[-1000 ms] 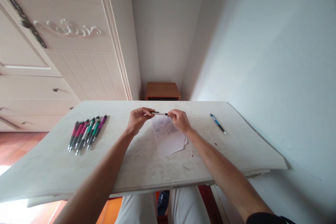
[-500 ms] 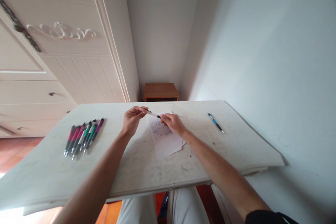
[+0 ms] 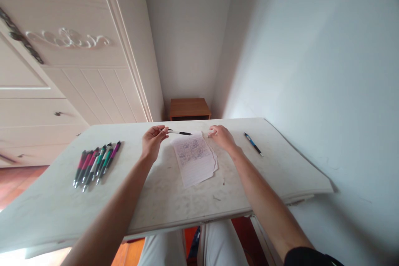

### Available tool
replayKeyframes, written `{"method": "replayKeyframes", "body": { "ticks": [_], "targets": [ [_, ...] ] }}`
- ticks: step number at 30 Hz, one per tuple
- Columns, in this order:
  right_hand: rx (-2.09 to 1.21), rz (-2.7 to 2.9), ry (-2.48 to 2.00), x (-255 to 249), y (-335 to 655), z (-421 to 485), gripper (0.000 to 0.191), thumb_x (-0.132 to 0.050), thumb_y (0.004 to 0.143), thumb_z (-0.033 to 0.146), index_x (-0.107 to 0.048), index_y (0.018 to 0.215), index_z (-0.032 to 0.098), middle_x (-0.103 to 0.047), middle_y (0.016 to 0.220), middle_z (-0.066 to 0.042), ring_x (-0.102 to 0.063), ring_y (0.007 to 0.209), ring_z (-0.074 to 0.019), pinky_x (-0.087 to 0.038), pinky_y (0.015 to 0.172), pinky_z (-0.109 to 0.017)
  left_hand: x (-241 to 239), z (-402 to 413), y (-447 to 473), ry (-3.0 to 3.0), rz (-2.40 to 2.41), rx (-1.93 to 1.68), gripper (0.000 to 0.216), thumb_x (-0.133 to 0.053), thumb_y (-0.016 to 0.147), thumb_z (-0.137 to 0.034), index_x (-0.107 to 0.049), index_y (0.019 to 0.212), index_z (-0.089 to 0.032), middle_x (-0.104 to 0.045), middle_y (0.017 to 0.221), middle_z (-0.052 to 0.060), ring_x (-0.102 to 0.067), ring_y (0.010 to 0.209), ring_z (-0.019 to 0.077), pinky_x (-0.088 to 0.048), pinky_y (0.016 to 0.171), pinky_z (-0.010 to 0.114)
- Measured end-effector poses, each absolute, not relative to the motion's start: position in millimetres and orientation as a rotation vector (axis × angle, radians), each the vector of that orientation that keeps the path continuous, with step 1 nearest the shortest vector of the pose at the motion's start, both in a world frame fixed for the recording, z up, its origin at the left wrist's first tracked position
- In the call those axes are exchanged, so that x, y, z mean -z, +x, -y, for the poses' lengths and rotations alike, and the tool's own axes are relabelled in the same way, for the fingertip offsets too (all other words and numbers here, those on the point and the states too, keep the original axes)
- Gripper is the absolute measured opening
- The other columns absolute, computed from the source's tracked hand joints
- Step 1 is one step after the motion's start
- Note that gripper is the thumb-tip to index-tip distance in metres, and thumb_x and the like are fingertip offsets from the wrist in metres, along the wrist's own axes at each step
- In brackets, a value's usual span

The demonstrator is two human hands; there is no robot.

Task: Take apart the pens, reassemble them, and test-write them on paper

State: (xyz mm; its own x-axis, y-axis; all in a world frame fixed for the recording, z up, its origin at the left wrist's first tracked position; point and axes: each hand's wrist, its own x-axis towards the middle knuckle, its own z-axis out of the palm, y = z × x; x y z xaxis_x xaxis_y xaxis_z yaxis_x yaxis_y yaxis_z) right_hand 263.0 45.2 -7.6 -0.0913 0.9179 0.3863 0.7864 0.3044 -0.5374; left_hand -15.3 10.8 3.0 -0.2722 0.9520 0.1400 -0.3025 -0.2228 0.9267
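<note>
My left hand (image 3: 153, 142) pinches a white pen (image 3: 175, 132) by its rear end. The pen lies nearly level above the table, its black grip and thin point directed to the right. My right hand (image 3: 222, 138) is apart from the pen, thumb and fingers curled together; a small pale bit shows at the fingertips, too small to name. Beneath and between the hands lies lined paper (image 3: 195, 170) covered with dark scribbles, with another torn-edged sheet partly under it.
On the left of the white table (image 3: 162, 203) several pens (image 3: 96, 163) with pink, green, white and purple barrels lie side by side. A blue pen (image 3: 253, 144) rests on the right. Beyond the far edge stands a brown wooden cabinet (image 3: 190, 108). Walls rise behind and to the right.
My right hand has let go of the pen's front end and moved right, uncovering the black grip and more of the paper. The pen stays in my left hand.
</note>
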Motion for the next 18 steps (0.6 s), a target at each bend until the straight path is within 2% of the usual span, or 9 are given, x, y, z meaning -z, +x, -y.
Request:
{"method": "replayKeyframes", "body": {
  "ticks": [2, 6, 9, 12, 18],
  "targets": [
    [-0.284, 1.992, -1.507, 14.2, 264.6, -47.0, 0.005, -0.068, 0.075, 0.020, -0.072, 0.078, 0.023, -0.069, 0.078, -0.003, -0.060, 0.068, -0.0156, -0.043, 0.066, -0.024, -0.7, -11.5, -15.5, 0.947, -1.050, -1.656, 0.043, -0.087, 0.051, -0.034, -0.065, 0.082, -0.014, -0.065, 0.071, 0.000, -0.061, 0.064, 0.0104, -0.054, 0.067, 0.026],
    [-0.286, 2.034, -1.492, 15.8, 260.7, -44.9, 0.014, -0.064, 0.077, 0.016, -0.071, 0.067, 0.023, -0.072, 0.074, -0.003, -0.063, 0.071, -0.0164, -0.042, 0.065, -0.024, 1.1, -12.0, -16.5, 0.926, -1.066, -1.631, 0.043, -0.087, 0.050, -0.034, -0.066, 0.081, -0.013, -0.064, 0.070, -0.001, -0.061, 0.063, 0.0092, -0.055, 0.071, 0.027],
    [-0.355, 2.020, -1.391, 11.7, 255.0, -42.2, 0.014, -0.061, 0.079, 0.017, -0.072, 0.072, 0.022, -0.072, 0.073, -0.002, -0.063, 0.068, -0.0159, -0.043, 0.064, -0.024, 2.3, -12.3, -16.6, 0.921, -1.047, -1.620, 0.042, -0.088, 0.049, -0.033, -0.066, 0.079, -0.013, -0.063, 0.070, -0.001, -0.061, 0.065, 0.0090, -0.055, 0.074, 0.027],
    [-0.606, 1.919, -1.211, 9.8, 244.7, -39.8, 0.014, -0.059, 0.081, 0.022, -0.073, 0.082, 0.020, -0.072, 0.072, -0.002, -0.065, 0.064, -0.0146, -0.047, 0.065, -0.024, 5.0, -12.8, -16.5, 0.926, -1.036, -1.605, 0.041, -0.088, 0.050, -0.034, -0.066, 0.079, -0.012, -0.063, 0.071, 0.000, -0.061, 0.066, 0.0094, -0.055, 0.075, 0.028],
    [-0.943, 1.687, -1.007, 10.3, 224.7, -34.8, 0.023, -0.064, 0.076, 0.032, -0.072, 0.090, 0.016, -0.074, 0.088, -0.008, -0.070, 0.068, -0.0178, -0.055, 0.068, -0.030, 7.4, -13.1, -14.7, 0.935, -1.032, -1.574, 0.042, -0.088, 0.051, -0.035, -0.066, 0.078, -0.012, -0.063, 0.072, 0.000, -0.061, 0.066, 0.0102, -0.055, 0.077, 0.030]
  ]
}}
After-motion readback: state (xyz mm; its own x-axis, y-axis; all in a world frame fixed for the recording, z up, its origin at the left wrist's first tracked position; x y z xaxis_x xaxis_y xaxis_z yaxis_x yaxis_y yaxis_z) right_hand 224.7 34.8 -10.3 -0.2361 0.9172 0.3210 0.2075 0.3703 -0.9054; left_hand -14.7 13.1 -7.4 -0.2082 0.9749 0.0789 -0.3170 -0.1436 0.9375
